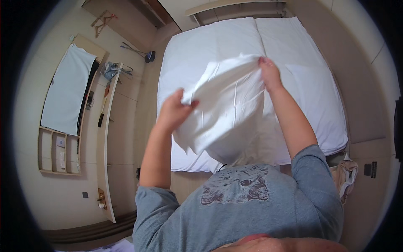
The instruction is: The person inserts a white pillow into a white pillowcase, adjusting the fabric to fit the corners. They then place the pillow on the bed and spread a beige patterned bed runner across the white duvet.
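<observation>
A loose white cloth (229, 97), apparently bed linen, hangs in folds between my two hands. My left hand (178, 108) grips its left edge, thumb and fingers pinched on the fabric. Higher up and to the right, my right hand (270, 75) holds the far corner. The cloth's lower part droops toward my shirt and hides the middle of the near bed edge. Beneath and beyond it lies a bed (189, 53) covered in white bedding, with a seam or overlap running down from its far edge.
Along the left wall runs a narrow shelf (108, 151) with a bag (110, 71) at its far end. A light cloth covers a wall-mounted panel (67, 91). A broom and dustpan (150, 56) stand in the far left corner. Crumpled fabric (346, 176) sits by the bed's near right corner.
</observation>
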`<state>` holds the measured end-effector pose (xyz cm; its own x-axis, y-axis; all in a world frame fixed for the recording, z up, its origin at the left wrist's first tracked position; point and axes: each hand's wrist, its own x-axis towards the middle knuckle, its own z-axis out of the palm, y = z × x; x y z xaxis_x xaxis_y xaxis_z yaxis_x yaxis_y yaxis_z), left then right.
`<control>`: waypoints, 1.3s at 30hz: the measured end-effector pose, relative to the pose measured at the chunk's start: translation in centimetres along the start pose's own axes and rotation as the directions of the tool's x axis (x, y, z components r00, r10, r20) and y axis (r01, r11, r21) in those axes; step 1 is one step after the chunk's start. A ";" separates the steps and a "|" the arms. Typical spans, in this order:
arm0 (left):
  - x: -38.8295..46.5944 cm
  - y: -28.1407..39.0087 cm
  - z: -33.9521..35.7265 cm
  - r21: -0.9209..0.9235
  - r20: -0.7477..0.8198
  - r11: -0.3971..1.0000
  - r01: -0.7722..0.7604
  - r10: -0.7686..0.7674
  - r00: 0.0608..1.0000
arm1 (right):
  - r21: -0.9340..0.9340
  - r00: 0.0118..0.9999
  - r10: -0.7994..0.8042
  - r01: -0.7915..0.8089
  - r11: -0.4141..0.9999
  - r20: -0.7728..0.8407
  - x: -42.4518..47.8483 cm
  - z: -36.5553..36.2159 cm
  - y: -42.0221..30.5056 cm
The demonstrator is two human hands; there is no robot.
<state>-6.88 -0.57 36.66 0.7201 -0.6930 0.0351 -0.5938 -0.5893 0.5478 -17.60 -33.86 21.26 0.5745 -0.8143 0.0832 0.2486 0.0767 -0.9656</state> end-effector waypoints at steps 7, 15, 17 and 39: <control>-4.6 8.3 -3.6 0.546 -0.208 0.449 -0.707 0.891 0.405 | 0.393 0.962 -0.202 0.260 0.882 -0.183 -5.0 -5.0 -6.4; -10.7 -1.6 19.6 -0.294 0.405 0.774 -0.560 0.632 0.661 | -0.954 0.697 0.717 -0.224 0.200 -0.014 -26.0 -22.5 22.9; -12.8 -7.3 25.3 -0.385 0.569 0.914 -0.130 0.346 0.746 | -0.989 0.412 0.909 -0.151 -0.003 -0.066 -33.7 -26.3 25.5; -20.9 -58.0 14.6 -0.479 0.585 -0.133 0.868 -0.785 0.203 | -0.847 0.240 0.938 -0.523 -0.094 -0.252 -34.3 -10.7 22.6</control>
<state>7.25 41.96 -8.07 0.4023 0.0795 -0.9121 0.8756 -0.3245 0.3579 -40.04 -10.36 -6.08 0.1746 -0.2685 -0.9473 -0.9844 -0.0690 -0.1619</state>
